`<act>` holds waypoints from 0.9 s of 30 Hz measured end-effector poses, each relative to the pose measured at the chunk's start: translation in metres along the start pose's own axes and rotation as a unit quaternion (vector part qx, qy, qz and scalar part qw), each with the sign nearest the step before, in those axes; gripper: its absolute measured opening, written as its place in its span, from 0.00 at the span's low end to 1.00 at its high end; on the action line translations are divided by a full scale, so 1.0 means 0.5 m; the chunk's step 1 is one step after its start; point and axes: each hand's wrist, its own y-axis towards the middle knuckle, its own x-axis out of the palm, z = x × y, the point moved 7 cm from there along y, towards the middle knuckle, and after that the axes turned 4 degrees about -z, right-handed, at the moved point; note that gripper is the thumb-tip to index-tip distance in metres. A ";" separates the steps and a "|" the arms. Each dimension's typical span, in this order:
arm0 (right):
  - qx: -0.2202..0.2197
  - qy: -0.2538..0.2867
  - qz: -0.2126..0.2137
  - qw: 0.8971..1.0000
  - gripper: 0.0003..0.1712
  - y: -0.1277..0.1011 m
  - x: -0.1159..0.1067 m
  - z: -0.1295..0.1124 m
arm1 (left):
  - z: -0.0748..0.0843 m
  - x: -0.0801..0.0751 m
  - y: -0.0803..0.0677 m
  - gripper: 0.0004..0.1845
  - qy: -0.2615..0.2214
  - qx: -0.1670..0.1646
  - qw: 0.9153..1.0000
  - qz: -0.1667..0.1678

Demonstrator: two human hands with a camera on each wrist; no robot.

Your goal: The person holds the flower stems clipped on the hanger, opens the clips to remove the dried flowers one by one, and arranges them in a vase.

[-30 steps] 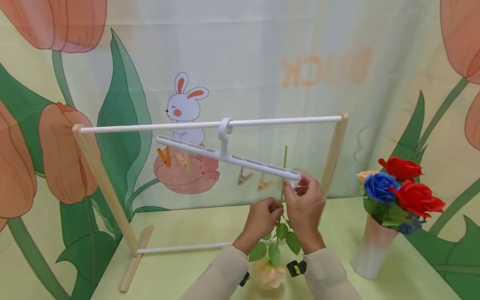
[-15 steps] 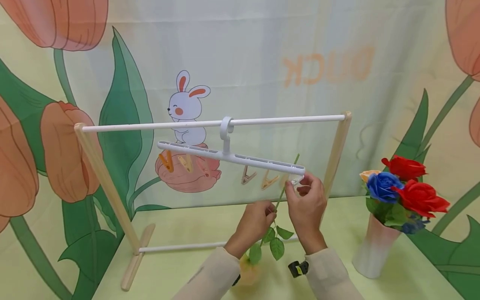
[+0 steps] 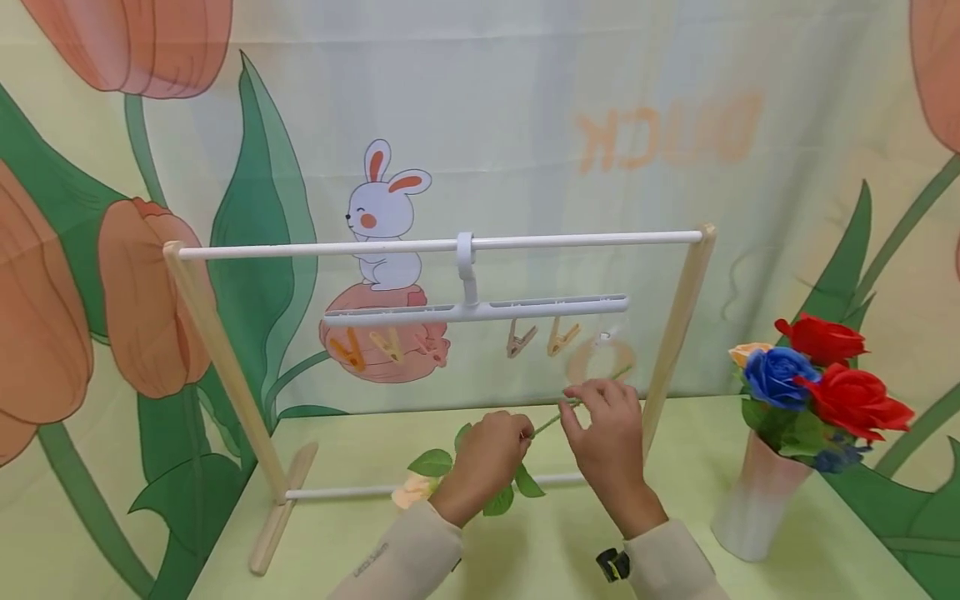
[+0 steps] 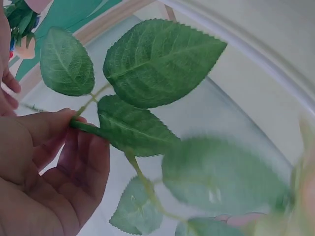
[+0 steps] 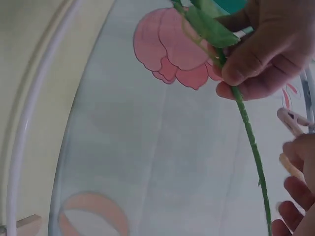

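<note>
A peach artificial rose (image 3: 411,492) lies slantwise below the hanger, bloom at lower left, green stem (image 5: 252,140) rising to the right. My left hand (image 3: 486,460) pinches its stem between thumb and fingers, beside the leaves (image 4: 162,61). My right hand (image 3: 611,446) is at the bare end of the stem, fingers loosely bent, the stem running right along the fingertips in the right wrist view. Above the hands, a white clip hanger (image 3: 476,311) hangs nearly level, bearing several small clips, among them an orange clip (image 3: 348,350) and a white clip (image 3: 604,337).
The hanger hooks over the white top rail (image 3: 315,250) of a wooden rack with slanted posts (image 3: 232,375). At the right stands a pink-and-white vase (image 3: 753,508) with red, blue and orange roses (image 3: 855,400). A printed curtain (image 3: 525,100) closes off the back.
My right hand has left the white clip and come down to the stem. The hanger swung from tilted to nearly level. The rose turned, its bloom moving left and up.
</note>
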 end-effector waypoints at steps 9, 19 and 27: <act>-0.157 -0.054 -0.099 0.981 0.15 -0.047 0.050 -0.032 | 0.004 0.000 -0.013 0.05 0.156 0.007 0.987 0.048; -0.166 -0.051 -0.146 0.974 0.11 -0.078 0.075 -0.026 | 0.010 0.007 -0.031 0.08 0.222 0.037 0.971 0.079; -0.175 -0.033 -0.128 0.976 0.17 -0.092 0.077 -0.033 | 0.021 0.011 -0.039 0.06 0.234 0.030 0.969 0.073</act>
